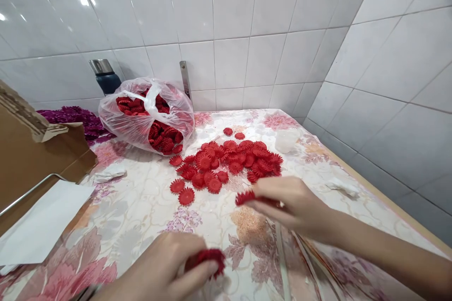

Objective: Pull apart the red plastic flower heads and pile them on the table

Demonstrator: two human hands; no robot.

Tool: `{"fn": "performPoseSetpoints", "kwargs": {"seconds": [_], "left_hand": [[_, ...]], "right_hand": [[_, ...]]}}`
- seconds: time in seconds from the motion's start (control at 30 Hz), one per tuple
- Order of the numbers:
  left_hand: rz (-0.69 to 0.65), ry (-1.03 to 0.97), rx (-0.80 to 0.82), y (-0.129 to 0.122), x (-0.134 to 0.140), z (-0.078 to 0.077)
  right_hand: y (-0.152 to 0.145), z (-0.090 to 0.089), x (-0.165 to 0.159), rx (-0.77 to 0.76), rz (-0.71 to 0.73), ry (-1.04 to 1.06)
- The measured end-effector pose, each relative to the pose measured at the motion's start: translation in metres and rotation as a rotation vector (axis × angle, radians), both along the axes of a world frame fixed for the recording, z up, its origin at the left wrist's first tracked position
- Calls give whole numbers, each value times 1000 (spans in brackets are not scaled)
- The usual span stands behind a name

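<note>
Several red flower-shaped pieces with toothed edges (205,161) lie in a loose pile at the middle of the table. My left hand (173,263), low in the view, is closed on a red flower piece (215,258), which looks blurred and may be more than one. To the right of the pile, my right hand (286,200) pinches another red flower piece (244,197) between thumb and fingers. Below my right hand run thin pale strips (282,258) and darker, wire-like strands (310,263).
A tied clear plastic bag of red pieces (151,117) stands behind the pile, with a dark flask (106,77) behind it. At the left are a cardboard box (45,160), white paper (44,225) and purple flowers (70,120). A translucent cup (286,141) stands right of the pile.
</note>
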State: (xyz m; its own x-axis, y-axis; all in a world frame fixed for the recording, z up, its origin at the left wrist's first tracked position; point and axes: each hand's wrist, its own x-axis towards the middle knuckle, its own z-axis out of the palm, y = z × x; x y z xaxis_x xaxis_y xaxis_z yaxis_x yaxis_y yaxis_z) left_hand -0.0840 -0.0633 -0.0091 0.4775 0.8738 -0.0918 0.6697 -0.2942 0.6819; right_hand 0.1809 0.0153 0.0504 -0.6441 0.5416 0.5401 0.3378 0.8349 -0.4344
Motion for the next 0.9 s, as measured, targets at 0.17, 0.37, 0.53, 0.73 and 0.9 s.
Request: {"fn": "performPoseSetpoints", "kwargs": {"seconds": [0.17, 0.37, 0.53, 0.73, 0.9], "left_hand": [[-195, 169, 9, 59, 64, 62], [-23, 74, 227, 81, 65, 55], [29, -441, -117, 88, 66, 59], [41, -470, -163, 85, 69, 48], [121, -545, -289, 83, 67, 45]], "right_hand": [[30, -13, -14, -16, -159, 92], [27, -34, -13, 155, -154, 180], [16, -35, -10, 236, -27, 222], [5, -24, -11, -567, -208, 363], [8, -14, -9, -933, -141, 471]]}}
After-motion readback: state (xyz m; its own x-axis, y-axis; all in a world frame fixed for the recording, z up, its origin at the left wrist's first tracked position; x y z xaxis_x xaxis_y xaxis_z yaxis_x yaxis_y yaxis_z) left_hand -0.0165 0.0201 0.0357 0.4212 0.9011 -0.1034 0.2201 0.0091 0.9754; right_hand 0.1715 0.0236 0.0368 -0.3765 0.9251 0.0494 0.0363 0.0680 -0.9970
